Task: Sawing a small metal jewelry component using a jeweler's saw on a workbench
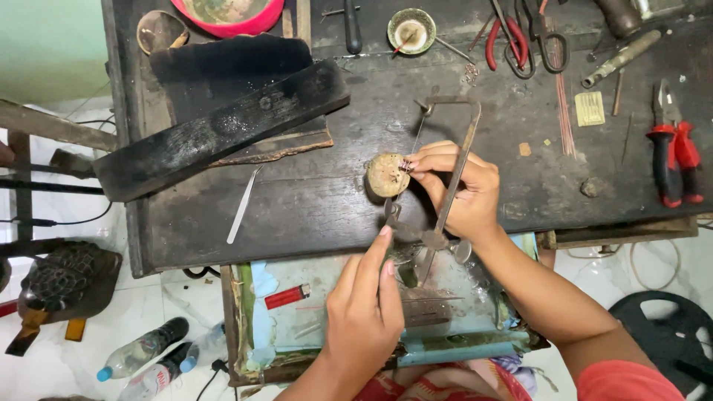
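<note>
On the left part of the dark surface [312, 208] a long charred wooden block [223, 126] lies slanted, and near it a pair of silver tweezers [243, 205] rests close to the front edge. Below this edge, in an open drawer [312, 286], a red lighter [287, 296] lies.

The person's left hand [365, 315] reaches up from the drawer, and its fingers [382, 249] are closed on the handle of a jeweller's saw frame [445, 171]. The frame stands over the front edge, near the middle of the surface.

The right hand [462, 189] holds its fingers narrow, pinching a small piece [405, 165] against a round wooden peg [387, 175]; what the piece is, I cannot tell.

At the back edge red-handled scissors [512, 41] lie, and at the right edge red-handled pliers [674, 152].
</note>
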